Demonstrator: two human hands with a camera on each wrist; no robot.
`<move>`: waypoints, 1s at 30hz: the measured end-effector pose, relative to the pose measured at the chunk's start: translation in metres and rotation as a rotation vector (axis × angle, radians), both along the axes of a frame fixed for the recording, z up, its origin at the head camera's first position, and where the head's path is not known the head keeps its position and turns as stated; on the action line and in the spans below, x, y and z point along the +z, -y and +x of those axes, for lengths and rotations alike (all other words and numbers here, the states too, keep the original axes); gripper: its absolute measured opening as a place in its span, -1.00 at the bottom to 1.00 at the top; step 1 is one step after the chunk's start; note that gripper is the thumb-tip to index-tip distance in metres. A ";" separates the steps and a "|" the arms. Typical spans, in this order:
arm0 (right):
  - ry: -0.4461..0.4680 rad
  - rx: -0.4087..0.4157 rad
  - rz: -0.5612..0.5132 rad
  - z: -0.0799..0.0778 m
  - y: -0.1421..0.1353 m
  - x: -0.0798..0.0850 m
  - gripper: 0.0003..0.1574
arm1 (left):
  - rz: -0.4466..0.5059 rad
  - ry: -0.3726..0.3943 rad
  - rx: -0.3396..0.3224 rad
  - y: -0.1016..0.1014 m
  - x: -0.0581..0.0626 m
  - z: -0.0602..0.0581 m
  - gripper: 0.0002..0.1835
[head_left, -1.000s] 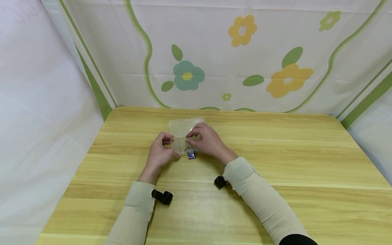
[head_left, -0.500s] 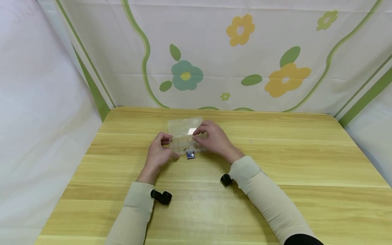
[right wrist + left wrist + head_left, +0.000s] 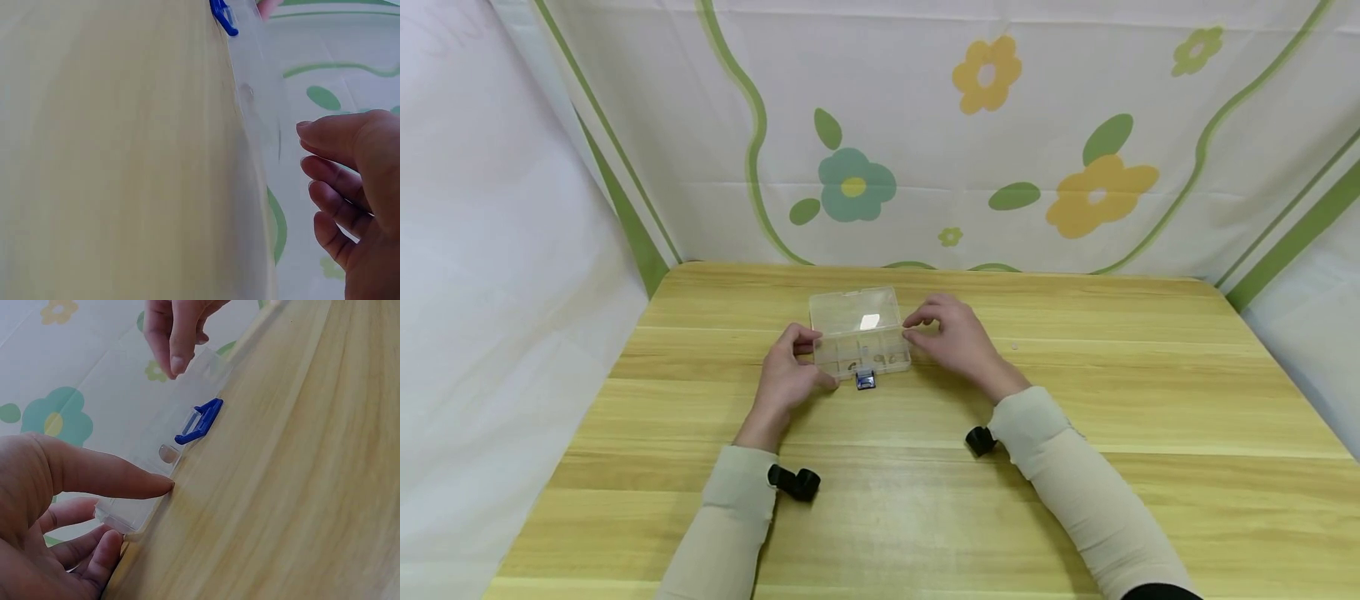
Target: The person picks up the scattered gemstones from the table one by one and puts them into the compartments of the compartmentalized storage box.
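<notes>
A clear plastic compartment box lies near the far edge of the table, its transparent lid raised at the back. My left hand grips the box's left end, thumb at the front edge and fingers around the side. A blue latch hangs open at the front. Several small brownish pieces lie in the front compartments; one silvery rounded piece shows through the wall in the left wrist view. Just off the box's right end is my right hand, fingers loosely curled, with nothing visible between thumb and forefinger.
A tiny pale piece lies on the wooden table right of the right hand. Behind the table hangs a white cloth with printed flowers. Each cuff carries a small black camera.
My right hand has moved right, from over the box's middle to beyond its right end, uncovering the right compartments and the pieces there. The left hand stays on the box.
</notes>
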State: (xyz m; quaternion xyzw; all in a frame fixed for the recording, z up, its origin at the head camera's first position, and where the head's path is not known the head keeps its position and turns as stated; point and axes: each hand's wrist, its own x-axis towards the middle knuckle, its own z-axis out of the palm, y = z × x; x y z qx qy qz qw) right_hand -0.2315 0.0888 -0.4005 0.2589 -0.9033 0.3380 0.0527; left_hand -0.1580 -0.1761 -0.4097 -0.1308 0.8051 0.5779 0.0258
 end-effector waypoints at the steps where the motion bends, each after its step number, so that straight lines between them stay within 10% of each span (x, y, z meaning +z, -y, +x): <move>1: -0.001 -0.006 -0.005 0.000 -0.003 0.000 -0.88 | 0.000 0.000 -0.001 0.000 0.000 0.000 -0.18; 30: 0.026 -0.118 -0.092 0.001 -0.054 -0.004 -0.91 | -0.008 0.008 0.000 0.000 -0.001 0.000 -0.18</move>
